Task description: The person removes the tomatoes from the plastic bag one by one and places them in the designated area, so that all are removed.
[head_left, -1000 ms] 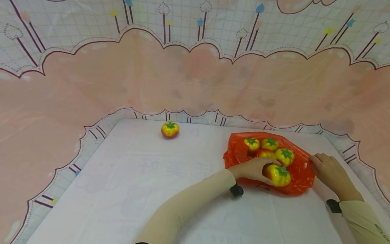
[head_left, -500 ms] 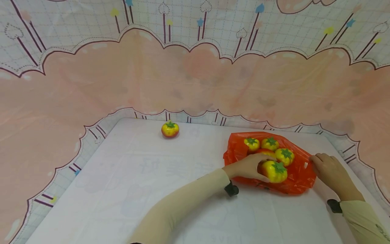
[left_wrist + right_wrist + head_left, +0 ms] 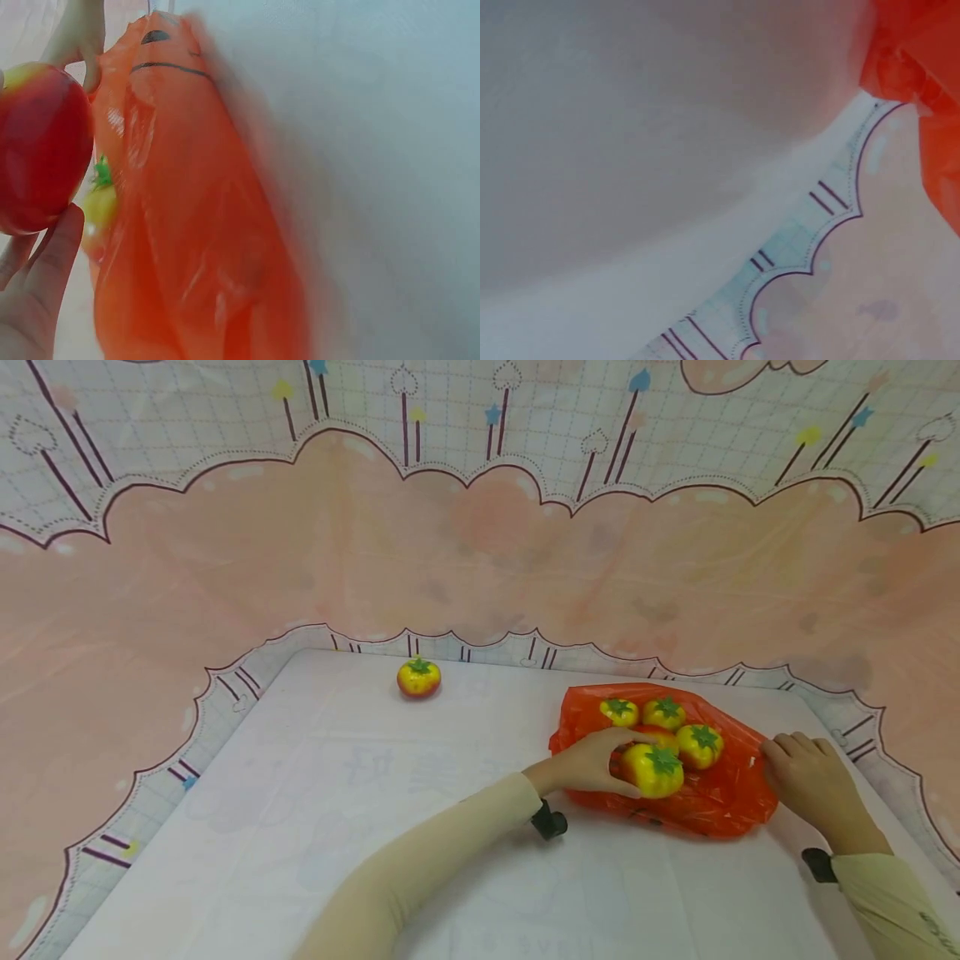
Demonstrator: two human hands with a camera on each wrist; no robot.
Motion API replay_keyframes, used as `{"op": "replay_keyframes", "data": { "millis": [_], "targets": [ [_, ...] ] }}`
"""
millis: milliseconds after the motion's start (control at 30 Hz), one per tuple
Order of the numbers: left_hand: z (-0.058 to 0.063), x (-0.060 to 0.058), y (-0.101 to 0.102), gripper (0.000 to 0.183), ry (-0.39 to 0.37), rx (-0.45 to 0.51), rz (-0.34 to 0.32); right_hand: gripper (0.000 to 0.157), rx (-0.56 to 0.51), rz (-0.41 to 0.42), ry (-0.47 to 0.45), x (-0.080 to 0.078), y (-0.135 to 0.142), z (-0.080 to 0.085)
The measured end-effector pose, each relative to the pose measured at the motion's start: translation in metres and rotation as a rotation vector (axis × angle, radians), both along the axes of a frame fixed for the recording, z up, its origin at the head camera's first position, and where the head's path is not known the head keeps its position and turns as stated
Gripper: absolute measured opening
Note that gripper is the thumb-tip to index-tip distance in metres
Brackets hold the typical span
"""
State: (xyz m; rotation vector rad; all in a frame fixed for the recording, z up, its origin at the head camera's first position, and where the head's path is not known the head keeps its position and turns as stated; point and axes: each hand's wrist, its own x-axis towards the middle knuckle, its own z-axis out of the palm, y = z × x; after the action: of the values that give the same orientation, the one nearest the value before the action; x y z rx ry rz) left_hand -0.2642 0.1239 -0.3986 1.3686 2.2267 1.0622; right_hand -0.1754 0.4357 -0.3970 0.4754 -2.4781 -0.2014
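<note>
My left hand (image 3: 592,764) grips a yellow-topped, red-bottomed tomato (image 3: 654,771) with a green leafy crown, over the near left part of a red plastic bag (image 3: 723,806). In the left wrist view its fingers (image 3: 52,262) lie against the tomato's glossy red underside (image 3: 45,150). Several similar tomatoes, among them one yellow tomato (image 3: 700,747), sit in the bag's mouth behind it. At the bag's right edge my right hand (image 3: 813,785) pinches the plastic with curled fingers. The right wrist view shows crumpled red plastic (image 3: 907,71), and that hand is out of its frame.
Another tomato (image 3: 418,679) stands alone near the far edge of the white table (image 3: 315,793). A pink patterned cloth (image 3: 450,568) rises behind the table and runs down both sides.
My left hand has moved left and slightly away from me with the tomato, from the bag's near right part to its near left. My right hand stays at the bag's edge.
</note>
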Motion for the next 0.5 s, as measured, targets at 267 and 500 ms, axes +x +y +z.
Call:
{"op": "replay_keyframes", "data": {
  "millis": [267, 500],
  "targets": [
    [0.005, -0.004, -0.018, 0.07, -0.012, 0.017, 0.064, 0.024, 0.006, -0.021, 0.046, -0.005, -0.008, 0.002],
    [0.007, -0.006, -0.033, 0.071, 0.003, 0.027, 0.125, 0.025, -0.022, -0.102, -0.033, -0.005, -0.015, 0.003]
  ]
}}
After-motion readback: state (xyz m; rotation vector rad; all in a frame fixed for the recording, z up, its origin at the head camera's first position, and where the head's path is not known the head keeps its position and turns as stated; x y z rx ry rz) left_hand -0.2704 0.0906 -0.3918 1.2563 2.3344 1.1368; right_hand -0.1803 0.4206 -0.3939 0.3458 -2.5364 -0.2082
